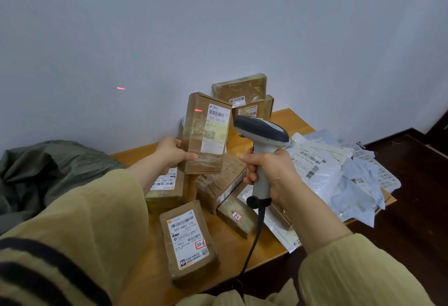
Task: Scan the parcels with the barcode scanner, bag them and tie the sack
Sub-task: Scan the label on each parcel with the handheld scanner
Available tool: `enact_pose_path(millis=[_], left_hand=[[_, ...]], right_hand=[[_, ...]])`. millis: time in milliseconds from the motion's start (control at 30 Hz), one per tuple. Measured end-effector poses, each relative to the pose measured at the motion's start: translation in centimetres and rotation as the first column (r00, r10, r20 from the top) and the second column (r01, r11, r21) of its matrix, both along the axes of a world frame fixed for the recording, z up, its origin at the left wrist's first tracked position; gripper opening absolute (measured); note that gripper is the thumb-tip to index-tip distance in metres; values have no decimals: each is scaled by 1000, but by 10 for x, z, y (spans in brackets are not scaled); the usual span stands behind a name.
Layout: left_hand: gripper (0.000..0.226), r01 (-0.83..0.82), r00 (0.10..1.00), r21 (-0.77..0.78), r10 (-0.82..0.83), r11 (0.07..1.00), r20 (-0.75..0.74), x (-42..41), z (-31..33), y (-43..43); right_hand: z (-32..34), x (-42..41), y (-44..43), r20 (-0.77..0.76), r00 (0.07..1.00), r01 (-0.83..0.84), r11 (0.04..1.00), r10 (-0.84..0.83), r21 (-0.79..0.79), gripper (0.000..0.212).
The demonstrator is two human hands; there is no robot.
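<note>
Head view looks down on a light wooden table (288,118) set against a plain white wall (218,27); the left hand (173,151) grips a tall brown cardboard parcel (206,133) by its lower left edge, fingers curled round the side and thumb across the front, holding it upright above the table with its white barcode label (216,127) facing the camera. The right hand (269,172) is closed round the handle of a grey and dark grey barcode scanner (263,136), raised just beside the parcel on its right, head pointing towards the wall; a black cable (254,240) hangs from the handle's base over the table's near edge. One short red laser line (198,110) lies on the parcel's upper left face, beside the label and not on the barcode; a second red mark (120,88) shows on the wall further left. Below the hands several more taped brown boxes (189,242) lie on the table; two others (242,92) are stacked at the back by the wall. A heap of white and grey plastic mailer bags (339,177) covers the table's right end. A crumpled olive-green sack (48,167) lies to the left of the table; dark wooden floor (412,196) shows at right.
</note>
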State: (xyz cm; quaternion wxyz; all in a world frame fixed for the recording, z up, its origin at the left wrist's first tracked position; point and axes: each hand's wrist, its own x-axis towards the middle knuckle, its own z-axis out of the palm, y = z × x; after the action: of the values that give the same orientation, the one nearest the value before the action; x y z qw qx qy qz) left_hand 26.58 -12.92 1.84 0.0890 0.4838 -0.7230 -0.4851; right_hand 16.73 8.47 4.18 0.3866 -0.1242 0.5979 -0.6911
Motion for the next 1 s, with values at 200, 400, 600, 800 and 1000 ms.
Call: enact_pose_path(millis=[200, 400, 600, 800, 1000], left_hand=[[48, -9, 1000, -12, 9, 1000, 13, 4, -2, -3], [50, -16, 999, -16, 16, 1000, 38, 9, -4, -7], [43, -36, 998, -8, 37, 999, 53, 15, -9, -15], [54, -161, 987, 175, 159, 971, 24, 34, -15, -27], [40, -269, 962, 340, 232, 901, 147, 75, -27, -37]], right_hand=[[1, 1, -3, -9, 1000, -15, 1000, 15, -5, 20], [1, 3, -10, 39, 999, -37, 999, 37, -10, 22], [1, 5, -20, 46, 997, -55, 998, 56, -17, 20], [-6, 6, -30, 72, 993, -92, 995, 95, -37, 20], [-22, 6, -43, 137, 985, -107, 994, 106, -2, 20]])
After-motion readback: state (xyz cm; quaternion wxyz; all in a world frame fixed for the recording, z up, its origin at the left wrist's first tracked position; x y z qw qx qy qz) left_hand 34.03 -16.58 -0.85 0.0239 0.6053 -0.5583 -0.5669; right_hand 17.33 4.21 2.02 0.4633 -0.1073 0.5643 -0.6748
